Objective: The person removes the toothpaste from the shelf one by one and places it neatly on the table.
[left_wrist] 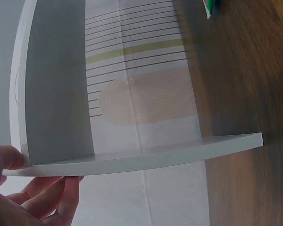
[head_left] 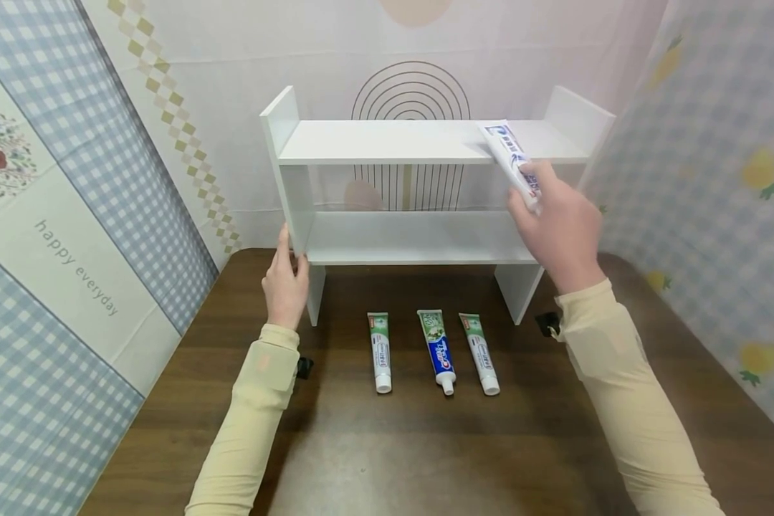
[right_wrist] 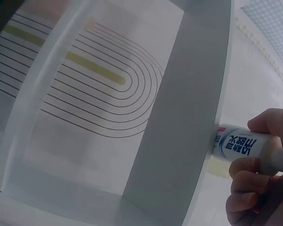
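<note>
A white two-tier shelf (head_left: 387,247) stands on the wooden table. My left hand (head_left: 287,288) grips its left side panel (left_wrist: 151,162); in the left wrist view the thumb lies on one side and the fingers on the other. With my right hand (head_left: 562,226) I hold a white and blue toothpaste tube (head_left: 507,152) by its cap end. The tube slants, its flat end over the right part of the upper board (head_left: 387,140). In the right wrist view the toothpaste tube (right_wrist: 240,145) sits above the board's edge, between thumb and curled fingers; contact with the board is unclear.
Three toothpaste tubes lie on the table in front of the shelf: a green and white one (head_left: 380,355), a green and blue one (head_left: 437,351) and another green and white one (head_left: 480,355). Patterned cloths (head_left: 232,43) hang behind and at both sides.
</note>
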### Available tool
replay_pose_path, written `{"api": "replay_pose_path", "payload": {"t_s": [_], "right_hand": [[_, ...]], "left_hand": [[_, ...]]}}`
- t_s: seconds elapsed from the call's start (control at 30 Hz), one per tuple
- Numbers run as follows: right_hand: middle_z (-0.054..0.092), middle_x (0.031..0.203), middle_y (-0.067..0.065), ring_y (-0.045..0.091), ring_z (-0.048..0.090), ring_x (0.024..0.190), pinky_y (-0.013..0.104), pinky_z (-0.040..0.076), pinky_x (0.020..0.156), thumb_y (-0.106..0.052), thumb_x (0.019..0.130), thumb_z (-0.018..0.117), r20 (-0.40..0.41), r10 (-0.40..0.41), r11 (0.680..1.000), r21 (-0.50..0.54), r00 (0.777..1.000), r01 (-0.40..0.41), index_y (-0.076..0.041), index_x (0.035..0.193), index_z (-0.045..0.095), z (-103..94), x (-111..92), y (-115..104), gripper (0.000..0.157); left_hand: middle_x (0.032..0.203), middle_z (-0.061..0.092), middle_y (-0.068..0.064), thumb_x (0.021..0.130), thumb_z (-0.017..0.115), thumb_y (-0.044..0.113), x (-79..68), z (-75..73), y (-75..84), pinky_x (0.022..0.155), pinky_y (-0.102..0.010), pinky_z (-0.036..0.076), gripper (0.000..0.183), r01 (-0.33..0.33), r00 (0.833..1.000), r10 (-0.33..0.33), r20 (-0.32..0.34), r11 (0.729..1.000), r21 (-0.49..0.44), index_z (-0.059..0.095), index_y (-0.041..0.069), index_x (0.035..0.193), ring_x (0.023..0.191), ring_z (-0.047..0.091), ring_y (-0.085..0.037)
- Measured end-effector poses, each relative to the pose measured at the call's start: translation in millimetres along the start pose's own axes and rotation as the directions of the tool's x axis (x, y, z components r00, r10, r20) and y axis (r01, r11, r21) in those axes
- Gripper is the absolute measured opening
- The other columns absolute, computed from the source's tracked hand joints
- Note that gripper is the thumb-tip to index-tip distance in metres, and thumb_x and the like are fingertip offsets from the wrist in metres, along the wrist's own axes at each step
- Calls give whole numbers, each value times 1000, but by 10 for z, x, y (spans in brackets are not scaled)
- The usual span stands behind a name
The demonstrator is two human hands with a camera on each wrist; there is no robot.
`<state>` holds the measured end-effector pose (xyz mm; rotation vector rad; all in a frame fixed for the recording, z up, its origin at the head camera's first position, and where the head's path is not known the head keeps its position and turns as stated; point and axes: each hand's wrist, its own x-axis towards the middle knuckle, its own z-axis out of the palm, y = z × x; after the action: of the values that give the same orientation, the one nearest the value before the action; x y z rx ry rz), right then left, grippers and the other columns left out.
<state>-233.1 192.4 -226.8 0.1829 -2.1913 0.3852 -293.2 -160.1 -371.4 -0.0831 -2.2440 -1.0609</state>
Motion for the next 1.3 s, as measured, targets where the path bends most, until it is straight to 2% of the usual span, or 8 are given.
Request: {"api": "replay_pose_path", "payload": {"t_s": [0.37, 0.7, 0.9, 1.07, 1.17, 1.3], "right_hand": [[66, 70, 21, 32, 49, 44, 34, 26, 42, -23, 90, 59, -76, -56, 998, -4, 996, 55, -4, 114, 64, -80, -289, 51, 31], [69, 79, 22, 34, 53, 49, 40, 32, 44, -21, 89, 62, -95, -60, 997, 37, 994, 63, -5, 116, 64, -57, -446, 102, 32], [68, 76, 22, 31, 52, 48, 35, 29, 44, -21, 88, 63, -96, -75, 997, 29, 993, 78, -6, 116, 66, -152, -522, 122, 32], [70, 79, 22, 32, 52, 49, 37, 30, 44, -22, 87, 63, -96, -104, 994, 17, 990, 106, -7, 115, 67, -237, -600, 140, 32], [68, 70, 20, 26, 47, 43, 33, 30, 43, -19, 85, 65, -60, -135, 990, 20, 989, 136, -8, 113, 68, -270, -683, 180, 31], [65, 62, 13, 10, 35, 42, 27, 25, 41, -16, 81, 69, 60, -159, 987, 27, 985, 157, -10, 110, 69, -272, -862, 274, 29]], "left_hand": [[111, 66, -19, 100, 48, 18, -28, 0, -15, 68, -50, 48, 58, 23, 999, -23, 23, 1000, 6, 28, 25, 154, 82, 67, -37], [111, 66, -20, 100, 49, 16, -35, -11, -17, 66, -50, 48, 57, 0, 1000, 0, 12, 1000, 1, 30, 24, 153, 80, 67, -37], [113, 66, -20, 100, 49, 17, -24, -13, -14, 66, -50, 49, 57, -15, 1000, 15, -6, 1000, -6, 30, 25, 153, 81, 68, -38], [115, 65, -20, 99, 49, 16, -21, -16, -15, 67, -52, 51, 58, -26, 999, 26, -20, 1000, -13, 30, 25, 153, 84, 69, -38], [115, 65, -21, 100, 49, 16, -21, -22, -18, 68, -52, 51, 58, -25, 999, 25, -19, 1000, -15, 30, 25, 153, 85, 69, -38], [114, 66, -21, 100, 49, 16, -25, -23, -10, 68, -52, 52, 58, -23, 1000, 23, -21, 1000, -16, 30, 26, 153, 85, 69, -38]]}}
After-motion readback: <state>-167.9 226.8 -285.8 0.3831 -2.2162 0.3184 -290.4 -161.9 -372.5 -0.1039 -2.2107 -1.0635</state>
